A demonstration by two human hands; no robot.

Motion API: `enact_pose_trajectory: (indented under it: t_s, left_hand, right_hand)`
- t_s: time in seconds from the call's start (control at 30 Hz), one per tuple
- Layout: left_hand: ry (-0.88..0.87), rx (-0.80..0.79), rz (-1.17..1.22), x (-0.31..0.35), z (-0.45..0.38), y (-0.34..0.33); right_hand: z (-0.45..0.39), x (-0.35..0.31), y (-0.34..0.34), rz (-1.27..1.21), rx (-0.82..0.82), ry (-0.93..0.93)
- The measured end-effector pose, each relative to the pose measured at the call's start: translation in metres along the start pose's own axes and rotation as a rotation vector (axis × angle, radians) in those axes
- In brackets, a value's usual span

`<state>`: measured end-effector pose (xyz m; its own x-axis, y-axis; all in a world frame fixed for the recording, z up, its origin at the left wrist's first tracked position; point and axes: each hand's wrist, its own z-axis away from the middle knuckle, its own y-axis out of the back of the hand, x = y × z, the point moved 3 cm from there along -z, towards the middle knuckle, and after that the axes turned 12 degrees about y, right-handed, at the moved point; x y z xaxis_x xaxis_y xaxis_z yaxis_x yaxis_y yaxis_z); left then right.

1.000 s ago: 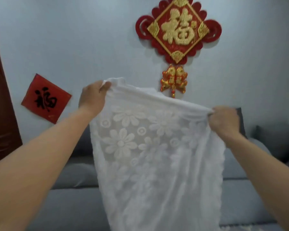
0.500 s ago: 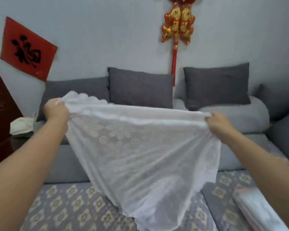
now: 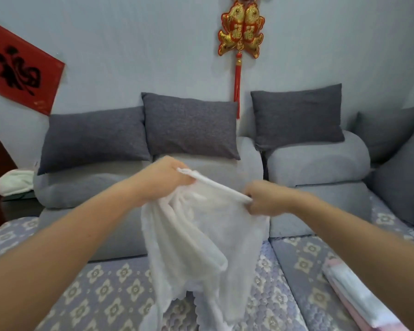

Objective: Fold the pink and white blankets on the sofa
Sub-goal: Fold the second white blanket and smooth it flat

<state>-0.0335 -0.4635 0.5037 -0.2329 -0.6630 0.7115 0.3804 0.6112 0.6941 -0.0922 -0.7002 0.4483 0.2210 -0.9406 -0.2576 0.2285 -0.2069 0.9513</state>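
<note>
A white lace blanket (image 3: 196,249) hangs in loose folds from both my hands above the sofa seat. My left hand (image 3: 164,179) grips its top edge at one end. My right hand (image 3: 264,199) pinches the same edge a short way to the right. The cloth droops down to the flower-patterned seat cover (image 3: 110,290). A folded pink blanket (image 3: 359,299) lies on the seat at the lower right, partly cut off by the frame edge.
The grey sofa (image 3: 81,187) has several dark grey cushions (image 3: 189,125) along its back. A red tassel ornament (image 3: 240,32) and a red paper sign (image 3: 17,68) hang on the wall. A white cloth (image 3: 16,181) lies on a dark side table at the left.
My hands have come much closer together and lower, so the blanket, held spread wide before, now bunches and sags between them. The view has tilted down towards the seat.
</note>
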Motion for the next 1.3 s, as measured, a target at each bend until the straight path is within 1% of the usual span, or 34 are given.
enact_pose_trajectory:
  t_s: [0.03, 0.07, 0.1, 0.13, 0.2, 0.23, 0.27, 0.3, 0.33, 0.37, 0.4, 0.43, 0.47, 0.5, 0.53, 0.6, 0.67, 0.7, 0.73, 0.77, 0.8, 0.83, 0.87, 0.9, 0.93, 0.97, 1.03, 1.07, 1.1, 1.17, 1.2, 1.23, 1.3]
  left_hand:
    - [0.03, -0.099, -0.049, -0.002, 0.008, 0.001]
    - [0.056, -0.212, -0.11, -0.005, 0.015, -0.002]
    - [0.092, -0.309, -0.155, -0.005, 0.023, -0.007]
    - [0.116, -0.411, -0.167, -0.004, 0.031, -0.013]
    - [0.152, -0.567, -0.152, 0.003, 0.046, -0.023]
    - [0.157, -0.623, -0.152, 0.008, 0.051, -0.026]
    - [0.145, -0.644, -0.156, 0.015, 0.053, -0.03]
    - [0.11, -0.602, -0.131, 0.026, 0.055, -0.034]
    - [0.072, -0.477, -0.091, 0.035, 0.051, -0.037]
    - [0.051, -0.289, -0.019, 0.041, 0.042, -0.036]
    - [0.03, -0.108, 0.061, 0.046, 0.033, -0.031]
    - [0.01, -0.005, 0.153, 0.048, 0.026, -0.028]
    - [-0.004, 0.0, 0.24, 0.046, 0.02, -0.025]
    - [-0.015, -0.047, 0.315, 0.047, 0.015, -0.022]
    - [-0.011, -0.113, 0.378, 0.048, 0.012, -0.02]
    - [-0.001, -0.246, 0.446, 0.051, 0.014, -0.018]
    - [0.017, -0.399, 0.472, 0.055, 0.021, -0.022]
    - [0.038, -0.451, 0.489, 0.055, 0.023, -0.024]
    - [0.066, -0.448, 0.524, 0.055, 0.023, -0.026]
    - [0.103, -0.394, 0.556, 0.054, 0.022, -0.029]
    - [0.145, -0.31, 0.597, 0.054, 0.02, -0.031]
    - [0.181, -0.201, 0.644, 0.054, 0.018, -0.033]
    - [0.222, -0.108, 0.707, 0.053, 0.016, -0.035]
    - [0.256, -0.042, 0.781, 0.054, 0.014, -0.037]
    - [0.282, 0.006, 0.851, 0.056, 0.013, -0.039]
    - [0.302, 0.054, 0.911, 0.058, 0.014, -0.041]
    - [0.307, 0.119, 1.076, 0.063, 0.013, -0.042]
    - [0.289, 0.107, 1.13, 0.065, 0.013, -0.042]
    - [0.281, 0.075, 1.133, 0.066, 0.014, -0.042]
    - [0.3, 0.028, 1.077, 0.061, 0.014, -0.036]
    - [0.305, 0.022, 1.04, 0.056, 0.013, -0.03]
    - [0.307, 0.014, 0.999, 0.053, 0.012, -0.024]
    - [0.293, -0.031, 0.855, 0.052, 0.015, -0.009]
  right_hand:
    - [0.001, 0.017, -0.009, 0.11, -0.036, -0.108]
    - [0.003, 0.03, -0.01, 0.176, 0.001, -0.225]
    - [0.007, 0.041, -0.003, 0.221, 0.104, -0.313]
    - [0.011, 0.046, 0.009, 0.251, 0.252, -0.359]
    - [0.016, 0.044, 0.037, 0.32, 0.573, -0.34]
    - [0.017, 0.033, 0.049, 0.343, 0.694, -0.292]
    - [0.018, 0.017, 0.059, 0.347, 0.77, -0.253]
    - [0.016, 0.003, 0.068, 0.322, 0.806, -0.224]
    - [0.014, -0.011, 0.076, 0.277, 0.798, -0.193]
    - [0.01, -0.022, 0.082, 0.242, 0.752, -0.133]
    - [0.008, -0.034, 0.087, 0.2, 0.671, -0.048]
    - [0.007, -0.046, 0.088, 0.116, 0.61, 0.08]
    - [0.009, -0.058, 0.088, -0.033, 0.569, 0.214]
    - [0.012, -0.066, 0.086, -0.199, 0.543, 0.326]
    - [0.016, -0.071, 0.084, -0.346, 0.499, 0.378]
    - [0.027, -0.074, 0.08, -0.525, 0.439, 0.401]
    - [0.035, -0.066, 0.077, -0.721, 0.474, 0.393]
    - [0.037, -0.062, 0.075, -0.868, 0.487, 0.38]
    - [0.038, -0.059, 0.073, -1.038, 0.47, 0.372]
    - [0.038, -0.059, 0.07, -1.193, 0.456, 0.351]
    - [0.039, -0.061, 0.068, -1.304, 0.481, 0.322]
    - [0.039, -0.063, 0.064, -1.299, 0.574, 0.265]
    - [0.041, -0.065, 0.06, -1.179, 0.714, 0.192]
    - [0.043, -0.067, 0.054, -0.981, 0.876, 0.096]
    - [0.046, -0.072, 0.044, -0.827, 0.951, 0.035]
    - [0.043, -0.078, 0.027, -0.771, 0.901, 0.013]
    - [0.032, -0.081, -0.014, -0.845, 0.703, 0.007]
    - [0.026, -0.075, -0.029, -0.925, 0.681, -0.029]
    - [0.023, -0.064, -0.036, -0.983, 0.736, -0.095]
    - [0.024, -0.039, -0.033, -0.984, 0.876, -0.192]
    - [0.027, -0.03, -0.026, -0.964, 0.889, -0.183]
    - [0.03, -0.026, -0.018, -0.963, 0.856, -0.136]
    - [0.035, -0.025, -0.005, -1.018, 0.705, -0.019]
